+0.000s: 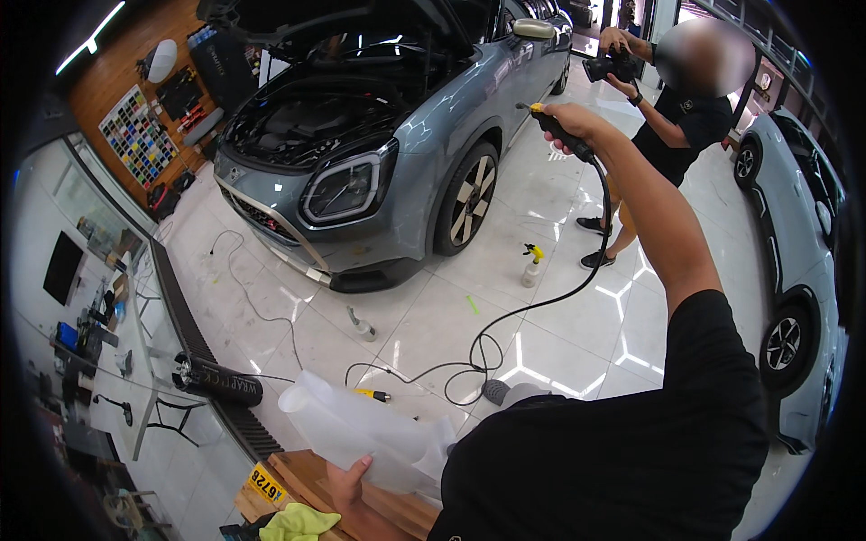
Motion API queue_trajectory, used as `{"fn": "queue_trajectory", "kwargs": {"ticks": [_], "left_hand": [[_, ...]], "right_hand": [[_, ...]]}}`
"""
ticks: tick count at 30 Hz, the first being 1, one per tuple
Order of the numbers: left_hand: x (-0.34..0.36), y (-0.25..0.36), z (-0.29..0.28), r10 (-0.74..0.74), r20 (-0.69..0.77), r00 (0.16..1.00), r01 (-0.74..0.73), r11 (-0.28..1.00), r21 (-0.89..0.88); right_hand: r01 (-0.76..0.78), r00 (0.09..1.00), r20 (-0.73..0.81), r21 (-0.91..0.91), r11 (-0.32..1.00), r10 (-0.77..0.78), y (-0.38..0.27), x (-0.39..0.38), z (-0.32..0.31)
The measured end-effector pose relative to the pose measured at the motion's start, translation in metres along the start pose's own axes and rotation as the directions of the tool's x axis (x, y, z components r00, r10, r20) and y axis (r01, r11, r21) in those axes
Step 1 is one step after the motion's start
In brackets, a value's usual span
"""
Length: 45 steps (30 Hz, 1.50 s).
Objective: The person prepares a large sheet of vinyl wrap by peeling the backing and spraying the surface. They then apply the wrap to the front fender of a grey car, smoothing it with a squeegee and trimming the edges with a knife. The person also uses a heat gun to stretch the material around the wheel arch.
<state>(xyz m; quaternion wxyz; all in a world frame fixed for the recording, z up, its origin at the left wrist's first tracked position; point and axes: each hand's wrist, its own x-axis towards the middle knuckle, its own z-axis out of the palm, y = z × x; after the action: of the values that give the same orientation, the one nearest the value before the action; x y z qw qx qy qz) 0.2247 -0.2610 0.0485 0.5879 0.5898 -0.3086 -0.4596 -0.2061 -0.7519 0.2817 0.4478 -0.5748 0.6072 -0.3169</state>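
Observation:
My right hand [570, 131] is stretched out ahead, fingers wrapped round a black-and-yellow hand-held tool [577, 147] with a nozzle at its far end. A long black hose or cord [603, 230] hangs from the tool and loops on the floor. Low in the view, my left hand [352, 487] grips the lower edge of a loosely rolled sheet of translucent white film [361, 428]; its thumb shows and the other fingers are partly hidden. Beyond both hands stands a grey-blue car [388, 216] with its bonnet raised [352, 22].
A person [690, 108] in black holds a camera [613, 65] at the right. Two spray bottles, one yellow-topped [532, 266] and one grey-topped [363, 325], stand on the tiles. A black cylinder [216, 379], wooden box [311, 478], yellow-green cloth [300, 523] and second car [794, 270] are around.

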Motion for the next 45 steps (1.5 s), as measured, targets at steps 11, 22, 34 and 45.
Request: {"fn": "queue_trajectory", "kwargs": {"ticks": [11, 22, 34, 45], "left_hand": [[-0.001, -0.024, -0.004, -0.022, 0.026, 0.999, 0.023, 0.999, -0.033], [0.0, -0.019, 0.003, -0.04, -0.002, 0.999, 0.04, 0.999, 0.009], [-0.003, -0.011, 0.013, -0.083, 0.019, 0.996, 0.083, 0.996, -0.015], [-0.004, -0.018, 0.015, -0.084, -0.012, 0.996, 0.084, 0.996, -0.013]], "right_hand": [[0.013, 0.999, -0.042, 0.032, 0.999, -0.011, -0.002, 0.026, -0.009], [-0.008, 1.0, 0.019, 0.022, 1.0, 0.007, -0.014, 0.015, 0.004], [-0.008, 1.0, 0.015, -0.007, 1.0, 0.008, -0.013, 0.002, 0.003], [0.056, 0.998, -0.017, 0.011, 0.998, -0.056, 0.011, -0.017, 0.02]]}}
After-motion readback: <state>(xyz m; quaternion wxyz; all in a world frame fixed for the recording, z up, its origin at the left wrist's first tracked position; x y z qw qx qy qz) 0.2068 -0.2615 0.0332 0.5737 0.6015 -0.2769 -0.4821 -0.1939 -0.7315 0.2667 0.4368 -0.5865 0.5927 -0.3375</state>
